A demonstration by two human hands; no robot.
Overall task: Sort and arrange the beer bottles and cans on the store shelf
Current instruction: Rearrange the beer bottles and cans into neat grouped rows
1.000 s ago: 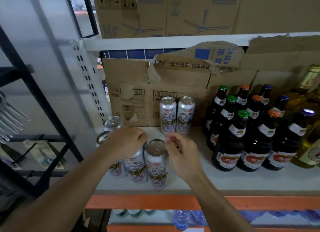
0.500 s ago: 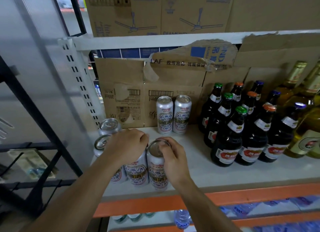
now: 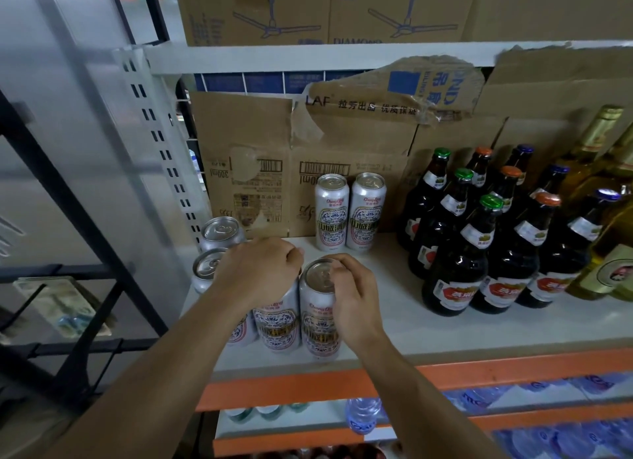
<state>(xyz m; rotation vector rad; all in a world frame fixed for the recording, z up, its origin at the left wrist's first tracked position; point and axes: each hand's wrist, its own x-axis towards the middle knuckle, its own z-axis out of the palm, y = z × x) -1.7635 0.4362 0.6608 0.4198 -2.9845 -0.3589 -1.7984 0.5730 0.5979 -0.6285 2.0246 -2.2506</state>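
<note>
Evidently both hands grasp tall silver patterned beer cans by their rims at the white shelf's (image 3: 428, 325) front edge, left hand (image 3: 258, 270) on one can (image 3: 277, 325), right hand (image 3: 352, 294) on its neighbour (image 3: 318, 321); likely full, heavy, stiff and slick, so gripping mid-body seems surer.

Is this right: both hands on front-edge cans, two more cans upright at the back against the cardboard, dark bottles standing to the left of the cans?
One error: the dark bottles stand to the right of the cans, not the left, as the head view shows. The rest holds: the left hand and right hand grip front-edge cans, and two cans stand upright at the back against the cardboard.
</note>
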